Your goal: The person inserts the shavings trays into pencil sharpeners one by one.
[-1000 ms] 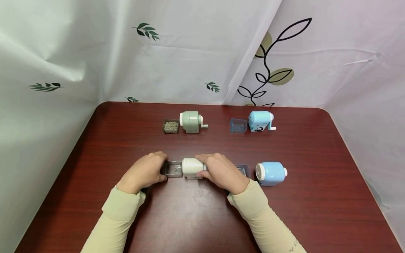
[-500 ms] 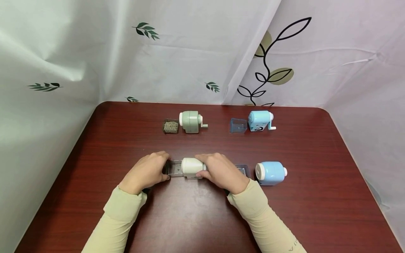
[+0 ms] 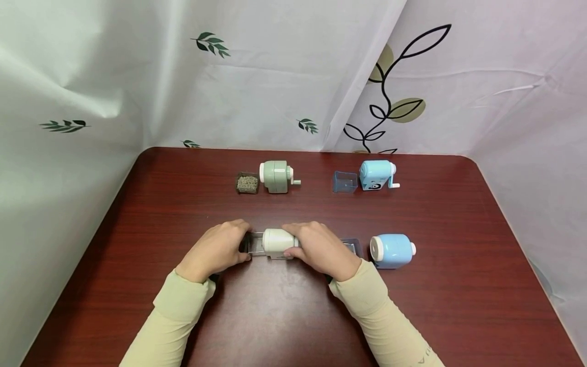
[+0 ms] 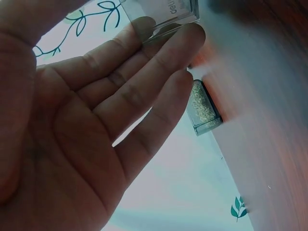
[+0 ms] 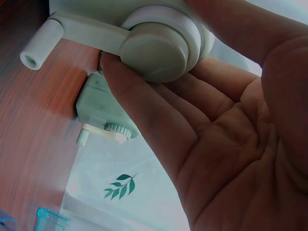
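Head view: left hand, grip narrow, pinching outer end of clear tray on worktop, tray's other end meeting left side of cream sharpener; right hand, grip round cream sharpener; smoky tray partly hidden by right hand; blue sharpener just beyond; back row: shavings-filled tray, green sharpener, see-through blue tray, turquoise sharpener

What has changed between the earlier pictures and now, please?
The left hand, gripping the clear drawer, has moved rightward, and the drawer has slid farther into the cream pencil sharpener, so less of it shows. Neither hand let go. The right hand stays on that sharpener; the green pencil sharpener, back blue pencil sharpener and front blue pencil sharpener have not moved.
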